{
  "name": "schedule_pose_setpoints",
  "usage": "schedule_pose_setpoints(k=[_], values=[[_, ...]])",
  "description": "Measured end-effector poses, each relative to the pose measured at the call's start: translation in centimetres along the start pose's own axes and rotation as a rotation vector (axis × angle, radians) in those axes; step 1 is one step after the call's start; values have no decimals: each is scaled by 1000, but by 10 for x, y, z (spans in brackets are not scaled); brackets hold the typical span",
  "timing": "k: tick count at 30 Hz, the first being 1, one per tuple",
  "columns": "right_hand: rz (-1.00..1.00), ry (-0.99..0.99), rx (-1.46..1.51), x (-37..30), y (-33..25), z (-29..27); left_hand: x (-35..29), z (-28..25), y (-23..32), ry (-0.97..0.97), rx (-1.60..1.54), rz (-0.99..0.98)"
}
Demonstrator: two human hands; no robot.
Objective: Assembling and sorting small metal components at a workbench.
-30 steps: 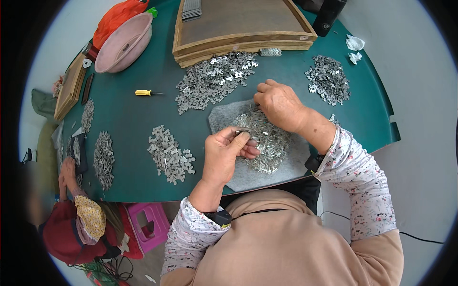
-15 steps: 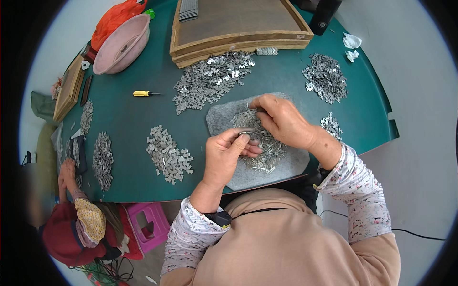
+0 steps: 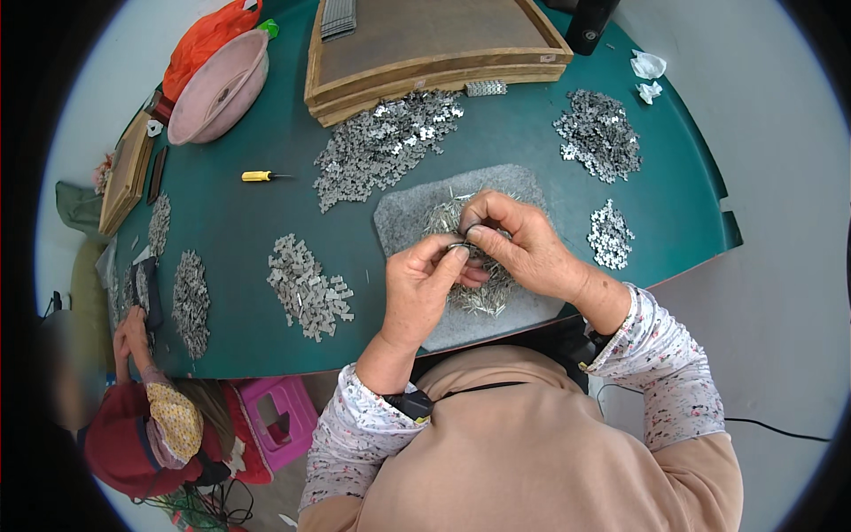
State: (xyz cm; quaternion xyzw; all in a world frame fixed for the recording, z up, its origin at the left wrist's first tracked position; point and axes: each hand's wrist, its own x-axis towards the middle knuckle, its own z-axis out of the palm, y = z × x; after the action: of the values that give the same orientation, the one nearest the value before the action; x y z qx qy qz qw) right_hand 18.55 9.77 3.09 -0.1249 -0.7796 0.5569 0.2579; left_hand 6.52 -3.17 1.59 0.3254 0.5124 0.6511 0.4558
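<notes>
Between the thumb and fingers of my left hand point(image 3: 418, 282) is a small dark metal piece point(image 3: 458, 246), mostly covered by the fingertips. My right hand point(image 3: 530, 246) is closed in a pinch right against that piece, its thumb and index finger meeting at it. Whatever the right fingertips grip is too small or hidden to name. Beneath both hands, a heap of thin silvery pins point(image 3: 483, 300) lies on a grey felt mat point(image 3: 403, 211).
Several piles of small metal links surround the mat, including a large pile point(image 3: 381, 146), a left pile point(image 3: 308, 288) and a right pile point(image 3: 598, 137). Behind stands a wooden tray point(image 3: 443, 66). A yellow-handled screwdriver point(image 3: 257, 176) and pink basin point(image 3: 222, 89) lie left. Another person's hands point(image 3: 133, 337) work there.
My right hand has come down from the far part of the pin heap to meet the fingertips of my left hand. The left hand has stayed nearly in place.
</notes>
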Motion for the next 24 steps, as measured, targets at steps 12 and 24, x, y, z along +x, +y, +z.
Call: schedule_pose_setpoints(k=[12,24], values=[[14,44,21,-5,1,5,-1,0,-2,-12,9,20],[-171,51,-237,-5,-7,0,-2,3,-2,24,41,33]])
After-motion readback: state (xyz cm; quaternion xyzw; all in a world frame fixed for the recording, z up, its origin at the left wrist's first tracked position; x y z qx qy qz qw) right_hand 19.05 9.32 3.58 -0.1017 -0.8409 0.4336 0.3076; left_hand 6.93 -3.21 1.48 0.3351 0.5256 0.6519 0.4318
